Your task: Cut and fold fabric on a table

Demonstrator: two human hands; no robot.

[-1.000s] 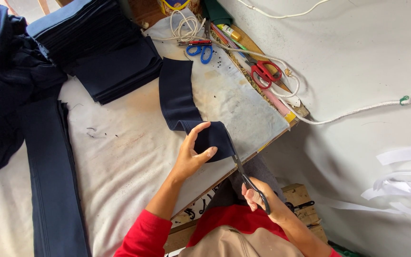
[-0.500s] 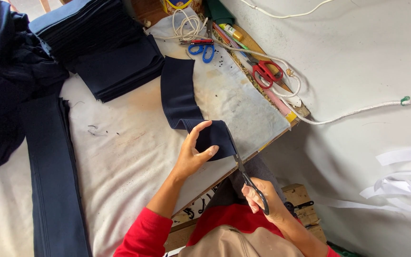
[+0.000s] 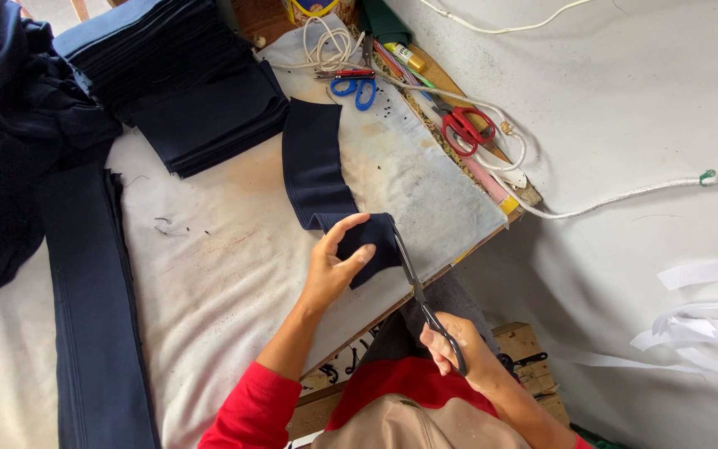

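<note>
Pinching folded navy fabric strip [image 3: 351, 218], left hand [image 3: 336, 266] fingers clenched; right hand [image 3: 452, 352] grasping scissors [image 3: 419, 293], blades at fabric edge.

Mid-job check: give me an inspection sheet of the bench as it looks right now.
Surface: table covered with a stained whitish cloth.
Job's things: navy fabric strip lies on the table, its near end folded up; black-handled scissors sit at that end's edge.
Clutter: stack of navy cut pieces, long navy strips along the table's side, blue-handled scissors, red-handled scissors, thread scraps.
Grippers: left hand pinches the folded end; right hand holds the black-handled scissors.
Cables: white cord coiled at the far end; white rope running over the grey sheet.
Surroundings: grey sheet, white paper strips, wooden pallet.
</note>
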